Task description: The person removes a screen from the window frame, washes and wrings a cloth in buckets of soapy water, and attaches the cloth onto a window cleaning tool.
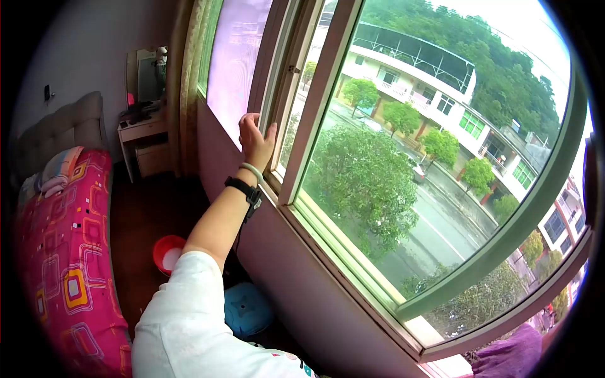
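Observation:
My left hand (255,142) reaches up to the window frame, its fingers curled at the edge of a sliding sash (268,82) and the thumb raised on the right. A dark watch (247,193) and a pale band (252,171) circle that wrist. At the lower right edge, a bunched purple cloth (509,354) lies by the end of the sill, with a bit of skin of my right hand (552,340) beside it. The cloth covers most of that hand, so its fingers are hidden. Between the hands stands a large glass pane (403,170) in a pale frame.
A bed (63,264) with a pink patterned cover stands on the left. A small desk (144,129) is by the curtain (186,94). On the floor are a red basin (165,242) and a blue stool (247,309). Outside are trees, a street and buildings.

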A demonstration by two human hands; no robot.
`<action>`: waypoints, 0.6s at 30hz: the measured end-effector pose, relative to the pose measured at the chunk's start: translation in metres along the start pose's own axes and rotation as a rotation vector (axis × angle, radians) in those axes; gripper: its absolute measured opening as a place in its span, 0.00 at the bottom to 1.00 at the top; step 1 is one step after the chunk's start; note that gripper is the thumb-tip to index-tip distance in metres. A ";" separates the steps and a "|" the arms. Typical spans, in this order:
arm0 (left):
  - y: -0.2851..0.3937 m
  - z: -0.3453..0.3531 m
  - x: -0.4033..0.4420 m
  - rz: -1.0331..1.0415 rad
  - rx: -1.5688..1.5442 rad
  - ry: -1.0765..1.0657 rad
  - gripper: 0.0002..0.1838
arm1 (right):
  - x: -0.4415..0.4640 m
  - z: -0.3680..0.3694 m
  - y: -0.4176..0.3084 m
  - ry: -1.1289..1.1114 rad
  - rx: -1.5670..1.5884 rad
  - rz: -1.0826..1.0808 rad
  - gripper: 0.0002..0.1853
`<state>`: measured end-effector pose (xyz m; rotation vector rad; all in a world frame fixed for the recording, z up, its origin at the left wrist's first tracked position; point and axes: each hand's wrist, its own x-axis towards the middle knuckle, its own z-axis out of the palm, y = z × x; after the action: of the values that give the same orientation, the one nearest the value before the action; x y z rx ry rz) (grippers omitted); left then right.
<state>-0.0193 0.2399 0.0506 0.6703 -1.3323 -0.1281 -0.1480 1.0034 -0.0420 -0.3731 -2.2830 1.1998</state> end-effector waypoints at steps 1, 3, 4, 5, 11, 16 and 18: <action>-0.019 0.015 0.016 0.001 0.084 -0.010 0.29 | 0.001 0.010 -0.014 -0.027 0.085 -0.019 0.12; -0.038 0.042 0.038 -0.089 0.184 -0.182 0.43 | 0.007 0.024 -0.033 -0.085 0.244 -0.037 0.12; -0.041 0.054 0.046 -0.134 0.202 -0.249 0.46 | 0.011 0.029 -0.041 -0.108 0.312 -0.038 0.12; -0.038 0.065 0.056 -0.178 0.218 -0.317 0.48 | 0.013 0.034 -0.047 -0.131 0.380 -0.034 0.13; -0.079 0.132 0.075 -0.366 0.226 -0.365 0.57 | 0.042 0.031 -0.046 -0.174 0.782 0.001 0.20; -0.128 0.163 0.078 -0.156 0.250 -0.269 0.54 | 0.060 0.024 -0.070 0.122 0.907 0.067 0.28; -0.131 0.162 0.086 0.084 0.491 -0.165 0.46 | 0.082 0.024 -0.082 0.188 0.839 0.113 0.28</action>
<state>-0.1095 0.0343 0.0689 1.0305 -1.5652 0.2244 -0.2289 0.9790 0.0405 -0.2707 -1.4370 1.9398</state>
